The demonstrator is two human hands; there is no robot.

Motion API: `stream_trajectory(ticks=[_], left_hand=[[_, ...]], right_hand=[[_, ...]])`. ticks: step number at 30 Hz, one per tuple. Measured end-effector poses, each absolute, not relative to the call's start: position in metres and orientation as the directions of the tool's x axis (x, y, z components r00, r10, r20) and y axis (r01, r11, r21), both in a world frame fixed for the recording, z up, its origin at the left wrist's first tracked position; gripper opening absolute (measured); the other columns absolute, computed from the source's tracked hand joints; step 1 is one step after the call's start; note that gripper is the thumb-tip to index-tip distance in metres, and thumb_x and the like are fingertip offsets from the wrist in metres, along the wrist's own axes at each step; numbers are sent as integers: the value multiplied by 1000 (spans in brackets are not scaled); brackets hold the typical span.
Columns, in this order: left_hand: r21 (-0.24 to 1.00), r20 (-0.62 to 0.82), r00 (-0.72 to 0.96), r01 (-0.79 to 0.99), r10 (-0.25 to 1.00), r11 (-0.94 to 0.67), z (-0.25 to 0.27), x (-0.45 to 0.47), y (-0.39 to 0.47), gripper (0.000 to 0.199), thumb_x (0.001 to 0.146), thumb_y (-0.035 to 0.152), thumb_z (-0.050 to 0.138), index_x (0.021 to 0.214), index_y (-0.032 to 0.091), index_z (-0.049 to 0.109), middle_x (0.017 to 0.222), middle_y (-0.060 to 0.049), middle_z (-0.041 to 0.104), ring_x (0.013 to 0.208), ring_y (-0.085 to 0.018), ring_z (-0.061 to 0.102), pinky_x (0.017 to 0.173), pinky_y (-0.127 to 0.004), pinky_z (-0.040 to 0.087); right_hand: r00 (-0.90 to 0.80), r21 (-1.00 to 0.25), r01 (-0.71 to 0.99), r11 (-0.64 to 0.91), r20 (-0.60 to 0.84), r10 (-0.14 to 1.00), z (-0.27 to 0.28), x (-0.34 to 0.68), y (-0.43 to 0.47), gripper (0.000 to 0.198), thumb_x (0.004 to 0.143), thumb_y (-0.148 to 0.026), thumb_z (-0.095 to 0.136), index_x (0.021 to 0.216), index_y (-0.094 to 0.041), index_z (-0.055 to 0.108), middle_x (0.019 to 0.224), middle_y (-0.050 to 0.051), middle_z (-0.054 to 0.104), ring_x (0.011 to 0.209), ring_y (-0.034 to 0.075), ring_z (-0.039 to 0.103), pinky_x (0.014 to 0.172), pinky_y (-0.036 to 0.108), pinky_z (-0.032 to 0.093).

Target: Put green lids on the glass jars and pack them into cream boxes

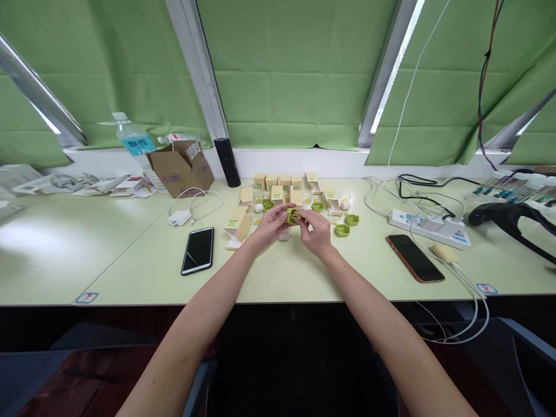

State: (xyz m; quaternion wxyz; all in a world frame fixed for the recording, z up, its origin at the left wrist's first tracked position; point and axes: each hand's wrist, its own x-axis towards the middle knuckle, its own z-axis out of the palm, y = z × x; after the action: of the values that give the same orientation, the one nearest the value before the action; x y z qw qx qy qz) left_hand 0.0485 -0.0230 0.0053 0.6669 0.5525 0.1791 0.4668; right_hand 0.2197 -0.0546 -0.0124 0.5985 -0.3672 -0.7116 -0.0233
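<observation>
My left hand (273,223) grips a small green plastic cup-like piece (292,216) from its left side, just above the table. The fingers of my right hand (315,230) are pinched at the same piece's right edge; any smaller part between them is too small to make out. Similar green pieces (342,230) lie to the right of my hands, and one more green piece (268,204) sits behind my left hand. Several small cream boxes (277,194) stand behind my hands, and an opened cream box (237,225) lies left of my left hand.
A phone (198,251) lies on the left, another phone (415,258) on the right. Behind them are a white charger (179,218), a cardboard box (182,169), a black cylinder (227,163) and a power strip (429,227) with cables. Black goggles-like gear (512,217) rests far right.
</observation>
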Motion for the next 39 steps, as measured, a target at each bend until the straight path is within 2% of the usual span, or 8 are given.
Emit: stream_trajectory(ticks=[5,10,17,26,35,39], left_hand=[[901,285,494,-430,821,-53,6,50,-24,50,82,46,87,120,19,73,111,-9,75,96,-17,72,98,-36,58],[904,277,494,-425,824,-50,6,50,-26,50,82,46,87,121,19,73,108,-8,75,97,-17,72,99,-36,58],[914,273,502,-403,821,-57,7,52,-28,51,79,45,90,120,18,77,104,-8,75,98,-18,72,98,-36,58],[926,273,526,-369,806,-73,5,49,-26,49,80,43,90,120,18,79,102,-8,75,93,-17,69,96,-36,57],[896,261,445,-441,856,-44,8,51,-26,49,74,43,93,114,16,79,103,-9,79,87,-16,72,90,-32,60],[887,268,371,-456,889,-77,8,51,-25,55,72,49,94,114,17,78,105,-10,79,98,-21,74,96,-36,59]], right_hand=[[-20,-401,661,634,835,549,-14,224,-53,21,100,-24,56,104,-26,76,101,10,73,98,27,67,83,42,59],[-39,-362,716,597,833,552,-13,225,-54,22,100,-22,56,101,-26,77,97,9,71,94,25,66,85,40,56],[-50,-324,736,594,849,526,-12,223,-55,24,100,-21,54,95,-25,77,93,9,72,89,23,66,79,36,55],[-49,-358,695,623,841,538,-16,224,-53,24,101,-26,57,93,-25,80,82,5,69,73,17,64,64,28,50],[-66,-321,600,733,893,446,-14,227,-50,23,101,-22,55,110,-24,76,99,8,79,80,19,72,68,31,59],[-44,-347,599,722,886,462,-11,229,-54,25,99,-25,58,122,-25,69,111,10,78,72,19,69,62,34,60]])
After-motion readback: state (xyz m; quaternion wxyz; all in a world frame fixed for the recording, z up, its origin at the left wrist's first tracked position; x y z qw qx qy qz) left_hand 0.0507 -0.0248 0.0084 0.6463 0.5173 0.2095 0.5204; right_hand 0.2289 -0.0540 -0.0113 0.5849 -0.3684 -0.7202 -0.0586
